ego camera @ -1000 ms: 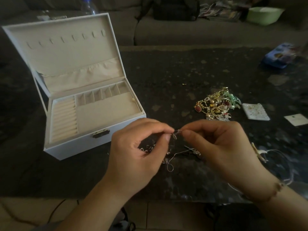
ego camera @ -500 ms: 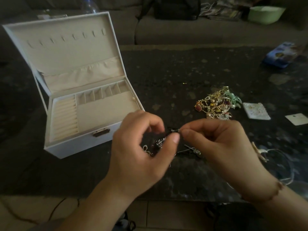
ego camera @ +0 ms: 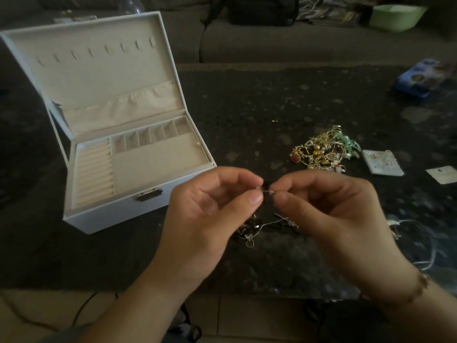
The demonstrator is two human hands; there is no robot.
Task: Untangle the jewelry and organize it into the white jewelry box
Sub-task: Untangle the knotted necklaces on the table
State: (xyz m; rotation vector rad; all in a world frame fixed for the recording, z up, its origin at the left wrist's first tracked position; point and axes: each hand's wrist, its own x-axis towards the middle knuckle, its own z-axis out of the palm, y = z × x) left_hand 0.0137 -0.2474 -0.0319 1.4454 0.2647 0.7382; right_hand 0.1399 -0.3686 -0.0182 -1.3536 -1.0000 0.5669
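Above the dark table, my left hand [ego camera: 210,214] and my right hand [ego camera: 333,216] meet fingertip to fingertip, both pinching a small silver jewelry piece [ego camera: 268,192]. Thin silver wire and dark beads of the tangle [ego camera: 262,227] hang and lie below the hands. A second tangled heap of gold, red and green jewelry [ego camera: 324,151] lies on the table to the right. The white jewelry box [ego camera: 118,214] stands open at the left, its lid up and its beige compartments holding nothing that I can see.
A small white card of studs [ego camera: 382,161] and another card [ego camera: 442,175] lie right of the heap. A thin silver chain [ego camera: 415,241] lies near my right wrist. A blue packet [ego camera: 418,80] sits far right. A sofa with a green bowl [ego camera: 395,17] is behind.
My left hand has shifted its fingers and taken a new pinch on the silver piece beside my right fingertips. The hanging tangle swung slightly. The box and the gold heap stayed put.
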